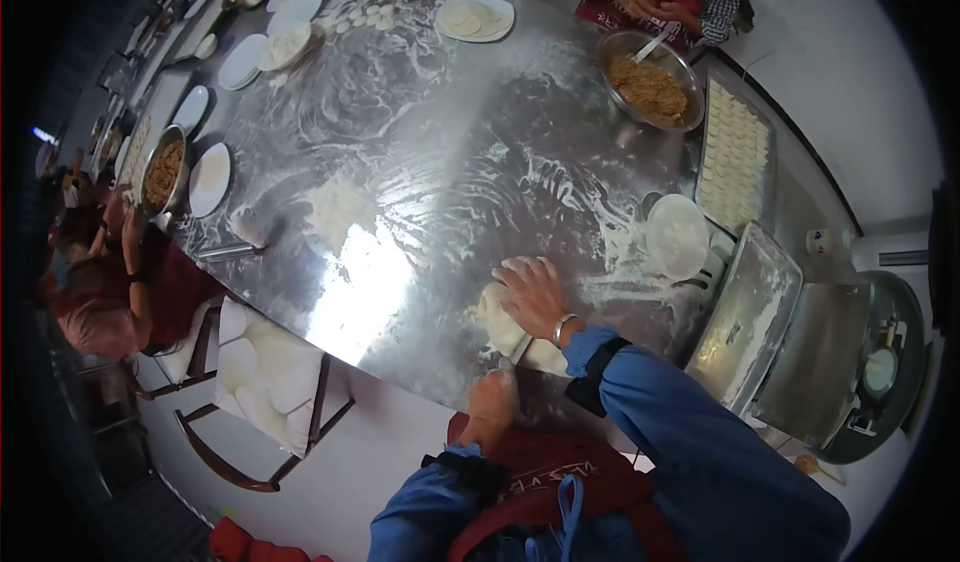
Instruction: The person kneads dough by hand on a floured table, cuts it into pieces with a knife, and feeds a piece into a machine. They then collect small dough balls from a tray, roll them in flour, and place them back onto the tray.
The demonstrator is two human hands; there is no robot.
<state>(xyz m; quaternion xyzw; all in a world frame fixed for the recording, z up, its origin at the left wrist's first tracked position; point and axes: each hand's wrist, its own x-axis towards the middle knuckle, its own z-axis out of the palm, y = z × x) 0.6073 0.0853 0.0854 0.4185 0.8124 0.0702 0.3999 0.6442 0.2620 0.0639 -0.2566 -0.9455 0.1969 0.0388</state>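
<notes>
My right hand [533, 297] lies on a lump of pale dough [492, 320] near the table's front edge, fingers spread. More dough [545, 358] shows under my right wrist, past a narrow dark line across the lump. My left hand [492, 405] is closed at the table edge, just below the dough. A thin edge shows by its fingertips, but I cannot make out what it holds. To the right of the dough stands a round whitish bowl [677, 237].
A steel table [440, 182] is dusted with flour. At right are a bowl of filling [655, 87], a tray of dumplings [735, 157] and a floury metal tray [745, 322]. A plate of wrappers [475, 18] lies at the back. Other people work around the table; a chair [265, 372] stands front left.
</notes>
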